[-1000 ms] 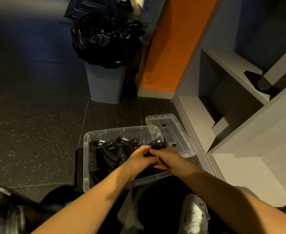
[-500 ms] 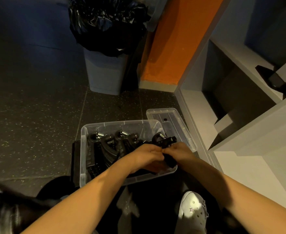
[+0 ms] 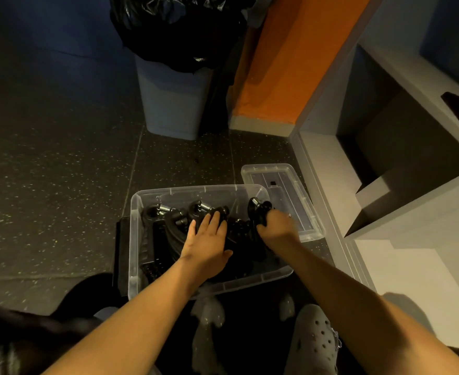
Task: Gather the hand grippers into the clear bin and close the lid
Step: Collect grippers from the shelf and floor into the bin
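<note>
A clear plastic bin (image 3: 135,239) stands on the dark floor in front of me. Several black hand grippers (image 3: 174,220) with silver springs lie packed inside it. My left hand (image 3: 206,239) rests flat on the pile, fingers straight. My right hand (image 3: 275,226) grips one black hand gripper (image 3: 258,212) at the bin's right end, its spring end pointing up. The clear lid (image 3: 290,190) lies on the floor, behind and to the right of the bin, its near corner tucked against the bin's rim.
A grey waste bin (image 3: 171,98) with a black bag stands beyond the bin. An orange wall panel (image 3: 277,63) and white shelving (image 3: 385,185) close off the right side. A flat black object (image 3: 118,247) lies under the bin's left edge. My grey perforated shoe (image 3: 315,339) is below.
My hands, joined over one gripper before, have separated. The left hand now lies flat on the pile, and the right has carried its gripper to the bin's right end.
</note>
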